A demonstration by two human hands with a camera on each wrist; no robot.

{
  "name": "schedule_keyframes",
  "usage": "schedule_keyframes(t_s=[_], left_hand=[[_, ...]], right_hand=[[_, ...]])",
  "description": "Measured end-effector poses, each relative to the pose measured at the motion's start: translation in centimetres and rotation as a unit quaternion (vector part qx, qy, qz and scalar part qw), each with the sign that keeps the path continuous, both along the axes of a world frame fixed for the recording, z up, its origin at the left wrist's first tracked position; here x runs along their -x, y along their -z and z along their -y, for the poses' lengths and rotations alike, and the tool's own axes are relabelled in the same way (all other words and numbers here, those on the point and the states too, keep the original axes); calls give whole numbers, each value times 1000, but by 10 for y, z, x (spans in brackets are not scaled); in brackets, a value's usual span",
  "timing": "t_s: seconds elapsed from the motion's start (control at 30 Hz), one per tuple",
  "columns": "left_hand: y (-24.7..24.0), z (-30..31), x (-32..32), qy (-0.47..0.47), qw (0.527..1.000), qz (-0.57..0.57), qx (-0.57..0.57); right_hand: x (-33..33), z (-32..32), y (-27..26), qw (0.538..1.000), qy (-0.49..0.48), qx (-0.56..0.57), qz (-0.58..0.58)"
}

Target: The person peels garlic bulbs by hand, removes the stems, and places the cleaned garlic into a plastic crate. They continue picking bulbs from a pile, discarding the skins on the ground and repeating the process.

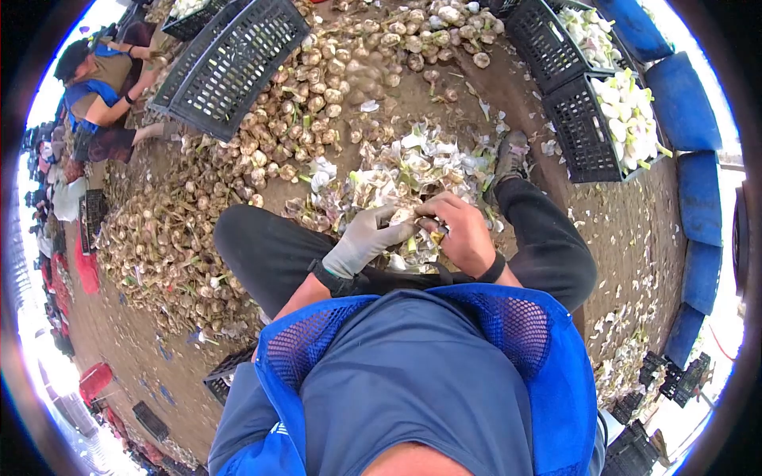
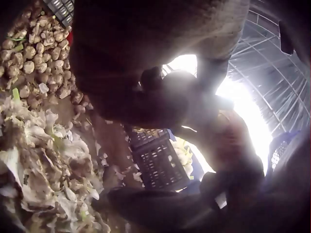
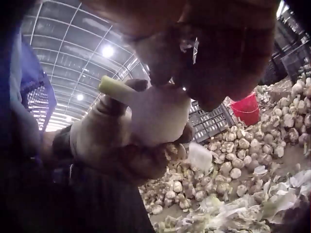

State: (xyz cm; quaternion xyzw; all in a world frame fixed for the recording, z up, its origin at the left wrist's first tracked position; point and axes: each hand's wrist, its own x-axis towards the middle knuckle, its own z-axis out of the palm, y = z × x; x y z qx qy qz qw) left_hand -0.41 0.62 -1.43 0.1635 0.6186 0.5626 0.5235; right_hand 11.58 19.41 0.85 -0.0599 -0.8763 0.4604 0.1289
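Observation:
A white garlic bulb (image 3: pixel 158 114) with a short pale green stem (image 3: pixel 114 88) shows large in the right wrist view. My left hand (image 1: pixel 361 242), in a light glove, grips it from below and behind, its gloved fingers (image 3: pixel 146 158) curled round the underside. From the other side my bare right hand (image 1: pixel 464 230) pinches at the bulb's skin, fingers bent and close to the left fingertips. A loose flake of skin (image 3: pixel 200 156) hangs beside the bulb. Beneath both hands lies a heap of peeled garlic skins (image 1: pixel 421 163). The left wrist view is dark over the fingers.
Unpeeled garlic bulbs (image 1: pixel 186 226) cover the ground at left and ahead. At right, black crates (image 1: pixel 583 131) hold white peeled bulbs (image 1: pixel 623 119), with blue barrels (image 1: pixel 683 103) behind. Another black crate (image 1: pixel 238 67) stands ahead-left, near another person (image 1: pixel 103 91). A red bucket (image 3: pixel 245 110) stands farther off.

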Motion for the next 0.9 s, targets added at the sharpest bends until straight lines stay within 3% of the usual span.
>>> schedule_keyframes(t_s=[0.2, 0.43, 0.6, 0.67, 0.73, 0.77, 0.8, 0.9], left_hand=[[3, 3, 3, 29, 998, -41, 27], [-3, -3, 5, 39, 997, -57, 27], [9, -1, 5, 47, 999, -10, 15], [9, -1, 4, 41, 999, 10, 8], [5, -1, 1, -26, 995, 88, -29], [4, 1, 1, -26, 995, 88, -31], [3, 1, 1, -35, 998, 56, -13], [-14, -11, 4, -59, 998, -11, 5]], right_hand=[[0, 1, 5, 990, -26, -135, 28], [6, -8, 11, 993, -4, -119, 26], [4, -18, 19, 990, 130, -52, 19], [2, -23, 28, 982, 170, -87, 12], [-1, -29, 36, 978, 174, -32, 114], [-4, -31, 40, 985, 105, -116, 76], [-6, -28, 44, 984, 108, -119, 74], [-2, -17, 34, 997, -10, -35, 68]])
